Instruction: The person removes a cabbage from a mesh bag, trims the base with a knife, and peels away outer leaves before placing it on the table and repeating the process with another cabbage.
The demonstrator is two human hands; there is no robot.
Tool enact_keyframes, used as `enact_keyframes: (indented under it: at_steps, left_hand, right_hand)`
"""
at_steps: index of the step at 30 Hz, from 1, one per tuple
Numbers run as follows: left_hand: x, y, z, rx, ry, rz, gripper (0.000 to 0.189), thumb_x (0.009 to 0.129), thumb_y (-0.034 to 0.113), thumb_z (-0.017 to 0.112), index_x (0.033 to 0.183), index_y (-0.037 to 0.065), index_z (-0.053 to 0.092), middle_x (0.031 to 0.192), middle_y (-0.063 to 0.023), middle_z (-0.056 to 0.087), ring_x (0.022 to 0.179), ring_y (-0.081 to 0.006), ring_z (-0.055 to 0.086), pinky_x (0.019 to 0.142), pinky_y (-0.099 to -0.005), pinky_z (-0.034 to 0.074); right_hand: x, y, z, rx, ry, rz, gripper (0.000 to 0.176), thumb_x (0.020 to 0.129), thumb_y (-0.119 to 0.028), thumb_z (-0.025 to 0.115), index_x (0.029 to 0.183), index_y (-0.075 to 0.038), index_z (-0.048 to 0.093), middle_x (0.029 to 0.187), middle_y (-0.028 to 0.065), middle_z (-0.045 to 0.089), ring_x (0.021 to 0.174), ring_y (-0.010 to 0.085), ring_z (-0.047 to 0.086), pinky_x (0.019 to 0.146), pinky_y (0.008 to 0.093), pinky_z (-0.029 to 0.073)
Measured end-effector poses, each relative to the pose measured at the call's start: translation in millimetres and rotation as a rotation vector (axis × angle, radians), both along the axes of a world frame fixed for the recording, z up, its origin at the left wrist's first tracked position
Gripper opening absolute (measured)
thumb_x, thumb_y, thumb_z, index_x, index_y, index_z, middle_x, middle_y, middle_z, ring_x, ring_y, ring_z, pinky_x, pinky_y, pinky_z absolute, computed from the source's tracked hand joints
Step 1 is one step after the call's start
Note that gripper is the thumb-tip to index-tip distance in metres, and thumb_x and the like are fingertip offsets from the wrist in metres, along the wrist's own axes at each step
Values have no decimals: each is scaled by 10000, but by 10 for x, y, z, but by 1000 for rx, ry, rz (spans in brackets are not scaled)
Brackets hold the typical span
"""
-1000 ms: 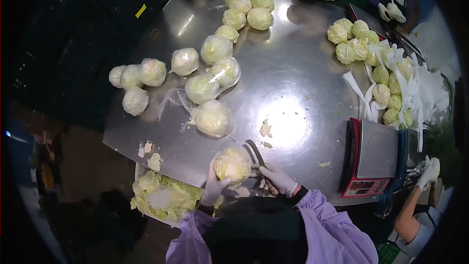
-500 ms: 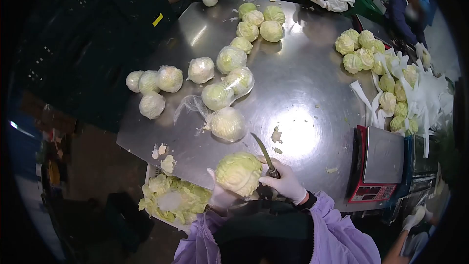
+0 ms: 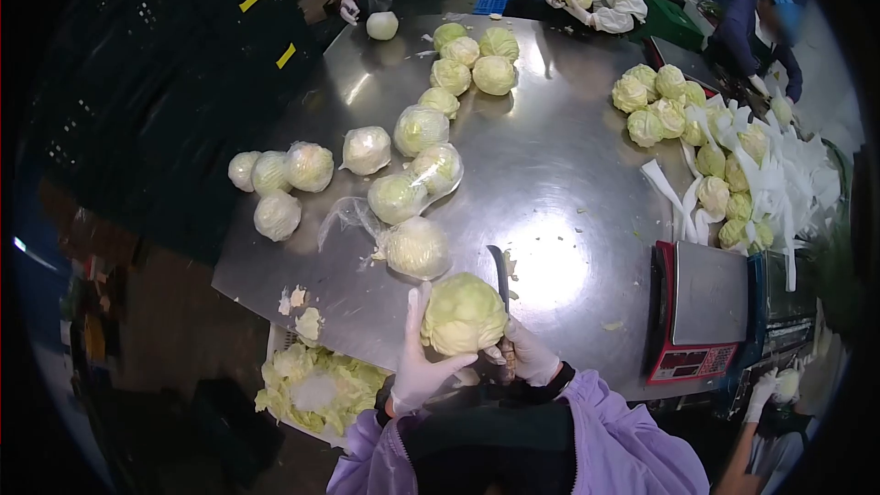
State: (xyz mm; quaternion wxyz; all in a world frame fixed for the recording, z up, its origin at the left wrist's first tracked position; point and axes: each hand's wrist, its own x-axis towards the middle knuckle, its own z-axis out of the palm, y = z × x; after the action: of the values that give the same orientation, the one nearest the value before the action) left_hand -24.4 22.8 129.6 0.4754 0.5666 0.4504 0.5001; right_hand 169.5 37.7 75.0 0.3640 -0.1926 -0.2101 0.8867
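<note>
A pale green cabbage is held over the table's near edge. My left hand, in a white glove, supports it from the left and below, thumb and fingers spread around it. On the cabbage's right side, my right hand is closed on a curved knife, whose blade points up and away. Just beyond lies a cabbage in clear wrap. Two more share one plastic wrap behind it.
Wrapped and bare cabbages stand across the metal table. A red scale is at the right, near white bags and piled cabbages. A basket of leaves stands at the lower left. Several co-workers are around the table.
The cabbage has turned and shifted slightly right and up. My left hand shows more beside it, and the knife is more upright. At the far side a co-worker's hand has let go of a cabbage.
</note>
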Motion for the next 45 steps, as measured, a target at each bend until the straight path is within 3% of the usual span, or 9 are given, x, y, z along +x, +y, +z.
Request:
enact_keyframes:
  at_steps: [6, 8, 13, 15, 21, 26, 29, 34, 45]
  left_hand:
    - [-16, 100, 83, -163, -142, -30, 1122, 610, 114, 859, 1478, 24, 155, 1501, -210, 247, 1396, -301, 249, 1102, -422, 296]
    - [-58, 199, 148, 118, 446, -187, 1173, 563, 231, 895, 1469, 12, 182, 1505, -224, 225, 1401, -318, 235, 1104, -445, 277]
    - [-32, 273, 11, 302, 472, -134, 1124, 545, 253, 906, 1437, 35, 257, 1449, -202, 305, 1341, -317, 334, 1088, -399, 302]
    - [-56, 267, -129, 142, 414, -88, 1088, 562, 224, 897, 1427, 30, 268, 1426, -188, 331, 1313, -299, 367, 1075, -392, 321]
    - [-25, 135, -926, -638, -383, -3, 657, 807, 124, 727, 1323, -14, 345, 1213, -121, 513, 1089, -197, 548, 900, -300, 489]
    - [99, 106, -1130, -591, -188, 46, 635, 824, 173, 708, 1312, -17, 350, 1197, -132, 527, 1057, -190, 564, 828, -277, 514]
    - [173, 176, -944, -737, -110, 63, 650, 823, 233, 708, 1314, -19, 366, 1163, -143, 549, 1033, -203, 573, 819, -294, 504]
    - [258, 200, -1193, -410, 200, 240, 589, 817, 289, 705, 1247, -29, 459, 1118, -191, 580, 1011, -264, 588, 860, -353, 469]
    - [230, 401, -1137, -569, 297, 219, 639, 828, 445, 663, 1221, -24, 482, 1074, -206, 622, 998, -283, 618, 851, -351, 475]
  right_hand:
    - [153, -7, -393, -135, 160, 44, 649, 854, -645, 486, 1201, -97, 508, 669, -9, 507, 581, 102, 486, 508, 208, 396]
    - [38, -20, -458, -227, 85, -40, 638, 870, -638, 463, 1214, -101, 504, 687, -5, 523, 581, 102, 489, 505, 216, 405]
    - [-42, 20, -128, -390, -73, -125, 543, 955, -532, 413, 1275, -97, 477, 773, 9, 589, 569, 95, 507, 492, 221, 427]
    - [82, 4, -198, -63, -263, 88, 431, 999, -394, 417, 1299, -90, 469, 840, 26, 623, 562, 89, 540, 486, 228, 443]
    - [112, -13, -484, 252, -908, -17, 411, 979, -255, 471, 1325, -34, 459, 888, 97, 651, 642, 171, 632, 602, 292, 510]
    - [76, -92, -555, 994, -1339, -323, 477, 934, -265, 511, 1333, -16, 436, 1160, 233, 584, 894, 378, 628, 750, 400, 514]
    - [5, -56, -338, 975, -1464, -212, 500, 925, -294, 516, 1343, -39, 417, 1223, 227, 544, 881, 401, 620, 733, 439, 510]
    - [-51, 89, -360, 984, -1647, -157, 463, 919, -338, 515, 1286, -63, 448, 1142, 181, 575, 737, 378, 632, 616, 435, 516]
    - [-37, 357, -459, 1129, -1692, -239, 284, 950, -368, 453, 1031, -111, 544, 769, 137, 622, 629, 343, 618, 529, 438, 485]
